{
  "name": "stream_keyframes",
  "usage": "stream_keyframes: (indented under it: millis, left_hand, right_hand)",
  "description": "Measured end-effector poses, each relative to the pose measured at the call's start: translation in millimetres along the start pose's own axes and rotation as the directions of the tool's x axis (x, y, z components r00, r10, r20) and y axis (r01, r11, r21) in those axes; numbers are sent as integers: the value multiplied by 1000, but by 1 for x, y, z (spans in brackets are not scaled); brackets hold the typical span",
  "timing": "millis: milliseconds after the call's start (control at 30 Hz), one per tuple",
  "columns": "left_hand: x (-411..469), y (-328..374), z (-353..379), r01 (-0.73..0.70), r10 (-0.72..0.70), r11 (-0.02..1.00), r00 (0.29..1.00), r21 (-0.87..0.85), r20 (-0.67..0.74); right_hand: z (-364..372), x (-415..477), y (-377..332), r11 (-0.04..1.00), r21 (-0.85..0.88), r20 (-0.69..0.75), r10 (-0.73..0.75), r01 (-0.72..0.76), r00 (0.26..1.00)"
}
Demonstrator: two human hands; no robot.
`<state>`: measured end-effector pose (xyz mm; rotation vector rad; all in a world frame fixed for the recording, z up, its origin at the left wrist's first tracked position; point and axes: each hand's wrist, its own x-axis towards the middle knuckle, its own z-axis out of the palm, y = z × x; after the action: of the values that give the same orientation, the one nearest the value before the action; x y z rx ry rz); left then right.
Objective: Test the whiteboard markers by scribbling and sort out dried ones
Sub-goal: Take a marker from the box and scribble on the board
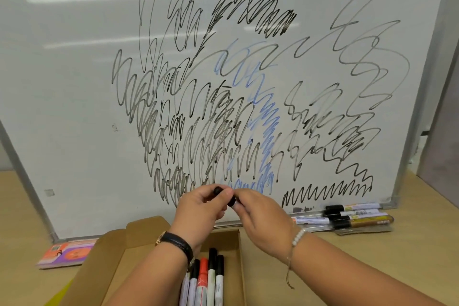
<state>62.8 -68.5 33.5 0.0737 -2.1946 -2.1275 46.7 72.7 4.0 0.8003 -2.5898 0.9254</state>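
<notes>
A whiteboard (74, 82) covered in black, grey and blue scribbles leans upright on the table. In front of its lower edge my left hand (198, 208) and my right hand (258, 213) meet. My left fingers pinch a small black marker part (218, 190); my right fingers pinch another black piece (233, 202) right beside it. Whether these are a cap and a marker body I cannot tell, since the hands hide most of them. Below my wrists an open cardboard box (119, 251) holds several markers (208, 278), black-capped ones and a red one.
Several capped markers (352, 215) lie in a row on the table at the board's lower right. A pink and orange packet (67, 253) lies at the lower left. The wooden table (372, 256) runs under everything; a grey wall panel stands at right.
</notes>
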Motion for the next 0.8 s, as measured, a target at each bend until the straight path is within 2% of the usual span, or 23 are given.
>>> stream_keyframes:
  millis: [133,400,500,567,633,700,800]
  left_hand:
    - [3,-4,1,57,-56,994,998,-93,9]
    - [14,-14,2,43,-42,999,999,-23,18]
    - [15,-16,3,107,-106,990,994,-97,10]
    - [18,-18,-1,168,-170,972,986,-165,3]
    - [21,-19,-5,206,-207,959,978,-193,17]
    - [20,-19,-5,225,-220,955,974,-195,47]
    - [15,-20,0,227,-212,959,972,-171,102]
  right_hand:
    - [0,3,-2,999,17,51,29,-29,998]
    - [-11,2,16,986,-169,83,26,-12,996]
    - [-17,5,21,984,-153,167,118,-93,979]
    - [-24,10,26,968,-23,152,252,-251,956]
    - [-33,14,30,888,221,28,407,-403,913]
    - [-40,21,31,796,424,-115,520,-432,846]
    - [-42,30,26,664,657,-189,604,-357,774]
